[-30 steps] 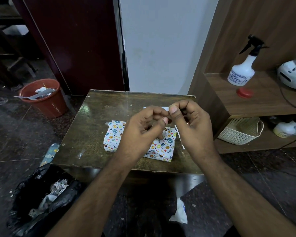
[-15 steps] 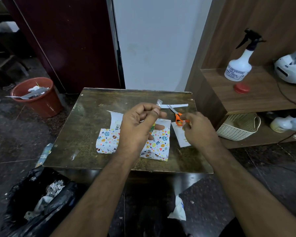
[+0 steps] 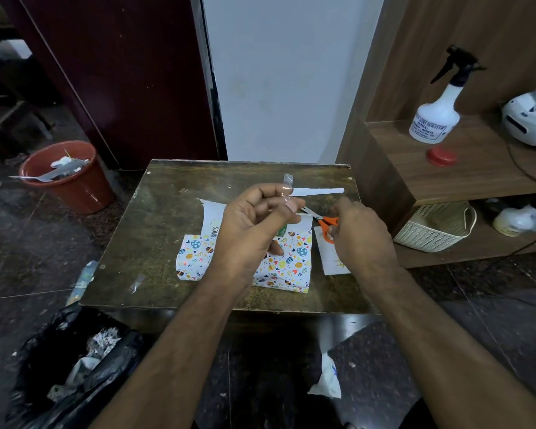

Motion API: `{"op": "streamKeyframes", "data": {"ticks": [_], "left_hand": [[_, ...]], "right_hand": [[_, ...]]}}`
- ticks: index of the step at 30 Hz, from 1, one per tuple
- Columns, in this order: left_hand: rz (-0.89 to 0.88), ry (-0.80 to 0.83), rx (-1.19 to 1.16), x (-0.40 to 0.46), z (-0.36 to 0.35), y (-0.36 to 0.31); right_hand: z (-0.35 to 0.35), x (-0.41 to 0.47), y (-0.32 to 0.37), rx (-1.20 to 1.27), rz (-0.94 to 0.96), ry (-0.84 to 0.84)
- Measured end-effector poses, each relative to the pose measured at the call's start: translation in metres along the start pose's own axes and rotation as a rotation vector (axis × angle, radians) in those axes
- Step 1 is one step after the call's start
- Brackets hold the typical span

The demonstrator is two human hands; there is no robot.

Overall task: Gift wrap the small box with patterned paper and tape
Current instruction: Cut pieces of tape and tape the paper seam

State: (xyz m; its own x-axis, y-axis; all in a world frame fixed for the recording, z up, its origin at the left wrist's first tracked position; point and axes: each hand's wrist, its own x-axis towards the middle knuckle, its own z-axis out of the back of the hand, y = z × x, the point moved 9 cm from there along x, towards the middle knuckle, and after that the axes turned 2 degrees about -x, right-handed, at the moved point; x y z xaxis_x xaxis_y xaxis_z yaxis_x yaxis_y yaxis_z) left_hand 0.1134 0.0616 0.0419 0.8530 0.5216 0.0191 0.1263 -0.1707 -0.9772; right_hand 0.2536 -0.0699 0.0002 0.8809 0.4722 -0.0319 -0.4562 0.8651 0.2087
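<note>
A: What is in the bins?

B: The red bucket (image 3: pixel 70 178), on the floor left of the bench (image 3: pixel 155 239), holds crumpled paper scraps and a long grey strip that sticks out over its rim. The black bin bag (image 3: pixel 65 370), on the floor at the near left, holds crumpled white and grey waste. The cream basket (image 3: pixel 430 229) sits on the lower shelf to the right; I cannot tell what is inside it.

A: And the hands?

B: The left hand (image 3: pixel 251 230) is raised above the bench, its grip closed in a pinch on a clear piece of tape (image 3: pixel 287 185) that stands up from the fingertips. The right hand (image 3: pixel 361 239) has its fingers curled around the orange handles of the scissors (image 3: pixel 321 222), which lie on the bench.

A: Where is the wrapping?

B: The patterned paper (image 3: pixel 291 261) lies mid-bench, partly under the left hand. The box itself is hidden. 2 white paper strips lie beside it.
</note>
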Motion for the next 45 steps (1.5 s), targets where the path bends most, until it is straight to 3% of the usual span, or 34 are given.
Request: {"op": "streamKeyframes", "data": {"ticks": [3, 14, 19, 23, 27, 32, 35, 45], "left_hand": [[-0.009, 0.034, -0.001, -0.001, -0.001, 0.000], [-0.017, 0.076, 0.087, -0.003, 0.000, 0.005], [-0.027, 0.083, 0.110, -0.005, 0.000, 0.004], [-0.031, 0.082, 0.121, -0.006, 0.002, 0.002], [-0.052, 0.077, 0.144, -0.008, 0.008, -0.001], [-0.073, 0.070, 0.203, -0.010, 0.015, -0.003], [-0.083, 0.063, 0.234, -0.011, 0.016, -0.004], [-0.094, 0.093, 0.302, -0.012, 0.013, -0.003]], "right_hand": [[-0.005, 0.002, 0.000, -0.003, -0.007, 0.100], [0.001, 0.003, 0.005, 0.004, 0.097, 0.213], [0.010, -0.002, 0.007, -0.113, 0.164, 0.104], [0.025, -0.008, 0.000, 0.127, 0.187, -0.026], [0.039, -0.024, 0.008, 0.464, 0.359, -0.040], [0.034, -0.048, 0.014, 0.280, 0.556, 0.098], [0.028, -0.052, 0.018, 0.343, 0.632, 0.188], [0.025, -0.050, 0.017, 0.466, 0.640, 0.244]]}}
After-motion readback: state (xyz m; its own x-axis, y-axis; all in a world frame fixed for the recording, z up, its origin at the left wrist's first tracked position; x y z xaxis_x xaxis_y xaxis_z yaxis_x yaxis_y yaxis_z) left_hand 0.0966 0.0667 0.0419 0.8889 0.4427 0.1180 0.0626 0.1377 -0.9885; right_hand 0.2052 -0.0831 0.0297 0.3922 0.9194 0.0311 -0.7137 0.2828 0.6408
